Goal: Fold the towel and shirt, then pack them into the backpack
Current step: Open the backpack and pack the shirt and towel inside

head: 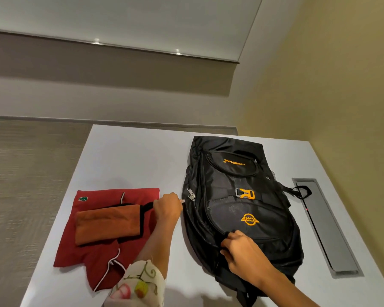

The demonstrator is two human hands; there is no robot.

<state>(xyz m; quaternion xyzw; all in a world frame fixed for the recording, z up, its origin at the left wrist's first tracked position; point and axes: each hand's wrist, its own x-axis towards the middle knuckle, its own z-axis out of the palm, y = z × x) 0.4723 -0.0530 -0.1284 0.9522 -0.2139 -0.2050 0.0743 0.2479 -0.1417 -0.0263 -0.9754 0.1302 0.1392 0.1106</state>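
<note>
A black backpack (242, 196) with orange logos lies flat on the white table (131, 156), its top end nearest me. To its left lies a folded red shirt (102, 247) with a folded orange towel (108, 222) resting on it. My left hand (167, 210) is at the backpack's left edge, fingers pinched on a small silver zipper pull. My right hand (242, 249) grips the black fabric at the backpack's near front, beside the zipper line. Two more silver zipper pulls (191, 193) hang just above my left hand.
A grey recessed cable slot (324, 227) runs along the table's right side; a black backpack strap (302, 191) lies over its far end. A yellow wall stands to the right and a grey wall behind the table.
</note>
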